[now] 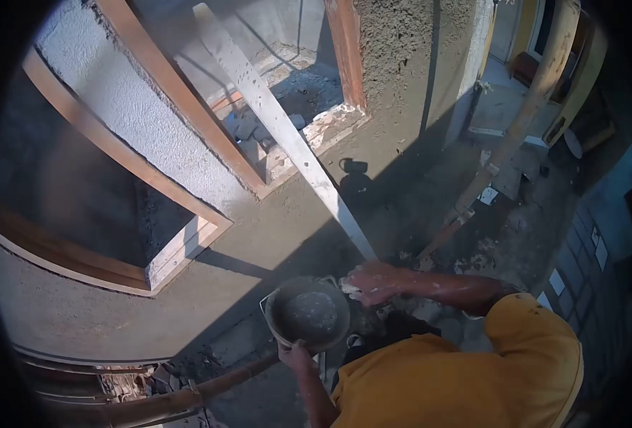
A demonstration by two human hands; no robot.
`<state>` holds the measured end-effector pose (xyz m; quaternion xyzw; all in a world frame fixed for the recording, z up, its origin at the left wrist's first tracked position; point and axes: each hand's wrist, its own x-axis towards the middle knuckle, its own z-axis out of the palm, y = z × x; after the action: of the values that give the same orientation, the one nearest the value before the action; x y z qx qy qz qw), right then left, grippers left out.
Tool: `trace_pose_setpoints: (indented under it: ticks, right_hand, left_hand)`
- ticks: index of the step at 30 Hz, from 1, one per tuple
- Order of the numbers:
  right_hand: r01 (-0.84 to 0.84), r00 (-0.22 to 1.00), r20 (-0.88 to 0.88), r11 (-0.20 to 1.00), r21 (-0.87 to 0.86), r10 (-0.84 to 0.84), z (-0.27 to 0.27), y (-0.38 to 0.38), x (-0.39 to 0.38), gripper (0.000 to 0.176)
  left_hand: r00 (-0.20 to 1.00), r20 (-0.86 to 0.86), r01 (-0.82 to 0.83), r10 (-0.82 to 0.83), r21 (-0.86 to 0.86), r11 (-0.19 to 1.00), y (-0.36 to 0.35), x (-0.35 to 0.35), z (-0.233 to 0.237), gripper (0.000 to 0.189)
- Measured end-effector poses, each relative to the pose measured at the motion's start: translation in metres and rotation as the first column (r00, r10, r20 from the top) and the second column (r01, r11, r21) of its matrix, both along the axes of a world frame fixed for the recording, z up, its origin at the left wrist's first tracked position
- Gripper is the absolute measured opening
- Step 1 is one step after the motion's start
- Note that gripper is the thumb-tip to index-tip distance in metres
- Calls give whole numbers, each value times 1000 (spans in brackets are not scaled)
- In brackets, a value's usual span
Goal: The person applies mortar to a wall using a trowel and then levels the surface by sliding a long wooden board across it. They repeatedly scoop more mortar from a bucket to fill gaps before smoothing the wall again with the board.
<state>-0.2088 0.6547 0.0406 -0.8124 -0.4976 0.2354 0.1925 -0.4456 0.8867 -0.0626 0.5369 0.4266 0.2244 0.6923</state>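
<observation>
A round, dark grey bucket (pixel 309 312), smeared with mortar and with a little grey stuff at its bottom, is tilted so that I see into it. My left hand (pixel 296 354) grips its near left rim. Beside the bucket's right rim, my right hand (pixel 374 283) is closed, its fingers streaked with pale mortar; I cannot tell what is in them. A long, pale straightedge board (pixel 287 135), spotted with mortar, slants across the wall, and its lower end disappears behind my right hand.
Fresh grey plaster (pixel 394 64) covers the wall around orange-brown window frames (pixel 348 53). A wooden pole (pixel 526 114) rises on the right, and another pole (pixel 237 372) crosses low at left. Rubble (pixel 508 221) and loose tiles lie on the ground.
</observation>
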Motion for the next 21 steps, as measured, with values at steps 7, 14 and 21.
trace_pose_setpoints:
  ticks: [7,14,21]
  right_hand:
    - [182,808,-522,959,-219,-273,-104,45,-31,25]
    - [321,226,-874,880,-349,-429,-82,53,-72,27]
    - [639,-270,-963,748,-178,2,-45,39,-90,18]
  left_hand:
    - [953,-85,300,-291,130,945,-2,37,30,50]
    - [950,44,310,-311,12,951,9,36,22,48]
    - [980,31,199,-196,-142,970,27,30,2,49]
